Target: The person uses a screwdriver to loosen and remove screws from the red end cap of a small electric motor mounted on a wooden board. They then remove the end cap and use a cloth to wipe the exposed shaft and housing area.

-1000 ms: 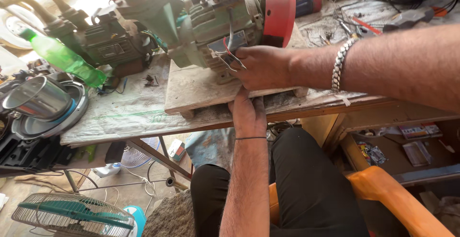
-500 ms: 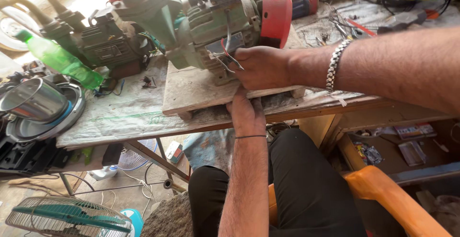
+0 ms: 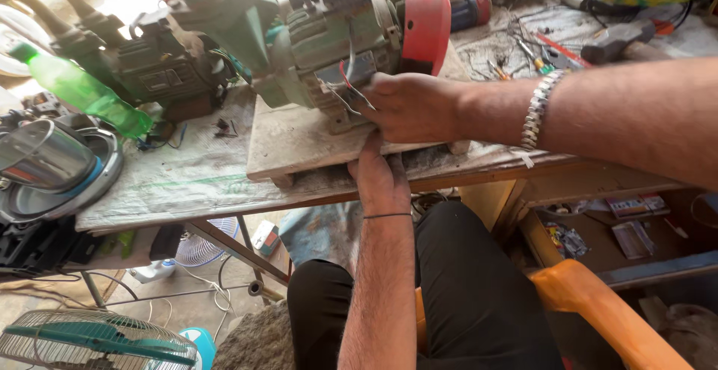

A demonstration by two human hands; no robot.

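Head view: cluttered workbench point(image 3: 187, 183), wooden board point(image 3: 299, 142), green motor point(image 3: 329, 41) on top.

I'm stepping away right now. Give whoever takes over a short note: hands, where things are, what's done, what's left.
Left hand: grips the front edge of the wooden board, palm against the bench edge.
Right hand: on the loose wires at the side of the green motor; whether it pinches them cannot be told.
The motor with its red end cover sits on the board on the bench.
Done: wires are pulled out and exposed.
Left: wires hang unconnected.
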